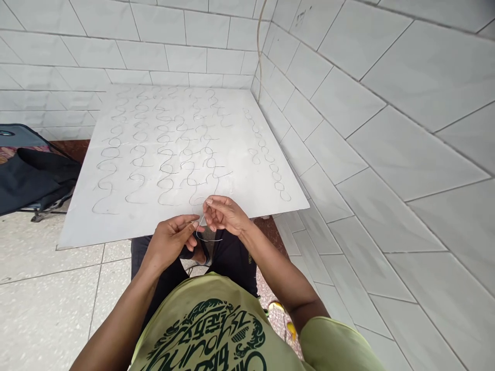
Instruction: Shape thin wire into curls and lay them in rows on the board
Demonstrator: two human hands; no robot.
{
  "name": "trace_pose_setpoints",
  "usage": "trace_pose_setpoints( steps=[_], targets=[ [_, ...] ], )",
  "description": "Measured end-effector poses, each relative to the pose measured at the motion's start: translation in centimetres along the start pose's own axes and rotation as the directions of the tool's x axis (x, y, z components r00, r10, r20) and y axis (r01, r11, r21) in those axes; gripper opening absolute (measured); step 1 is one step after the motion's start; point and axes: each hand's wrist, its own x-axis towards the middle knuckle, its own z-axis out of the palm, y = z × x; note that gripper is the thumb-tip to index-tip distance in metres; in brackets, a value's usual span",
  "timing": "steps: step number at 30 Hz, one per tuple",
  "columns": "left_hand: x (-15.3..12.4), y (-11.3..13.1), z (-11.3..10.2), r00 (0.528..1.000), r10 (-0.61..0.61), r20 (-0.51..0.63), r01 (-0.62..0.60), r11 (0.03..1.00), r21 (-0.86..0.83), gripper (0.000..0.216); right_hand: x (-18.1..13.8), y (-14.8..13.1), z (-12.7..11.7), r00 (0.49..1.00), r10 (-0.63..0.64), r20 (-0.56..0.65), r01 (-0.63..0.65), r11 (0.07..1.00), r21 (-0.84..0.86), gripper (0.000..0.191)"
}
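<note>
A thin piece of wire (210,240) with a curved free end is held between my two hands, just off the table's front edge. My left hand (172,239) pinches it between thumb and fingers. Close beside it, my right hand (224,215) grips the upper part of the same wire, its fingers curled. On the white tabletop (235,206) ahead lie rows of bent wire pieces (166,169), shaped in S-like curves and loops. Along the right side runs a line of small wire rings (270,159), with a short looped piece (254,156) near it.
Tiled walls border the table at the back (154,56) and on the right (348,129). A folding chair with dark cloth (34,175) over it stands at the left. A cable (260,46) hangs in the corner. Yellow items (291,330) lie on the floor at lower right.
</note>
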Motion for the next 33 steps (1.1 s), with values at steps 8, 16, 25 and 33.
trace_pose_setpoints(
  steps=[8,16,25,33],
  targets=[
    [0.2,-0.9,0.7,1.0,-0.008,0.013,0.01,0.994,-0.106,0.041,-0.4,0.0,-0.9,0.993,-0.108,-0.054,0.095,0.975,-0.203,0.034],
    [0.0,-2.2,0.8,0.922,0.378,-0.086,-0.296,0.829,0.474,0.025,0.5,-0.7,-1.8,0.972,-0.187,-0.139,0.089,0.848,-0.523,0.024],
    [0.1,-2.7,0.8,0.956,0.273,-0.105,-0.206,0.883,0.422,0.024,1.1,-2.1,-1.3,0.967,-0.24,-0.084,0.114,0.706,-0.699,0.019],
    [1.0,-1.7,0.7,0.998,-0.011,-0.058,0.003,0.99,-0.14,0.037,1.0,-1.7,-0.9,0.933,-0.325,-0.152,0.177,0.785,-0.594,0.02]
  ],
)
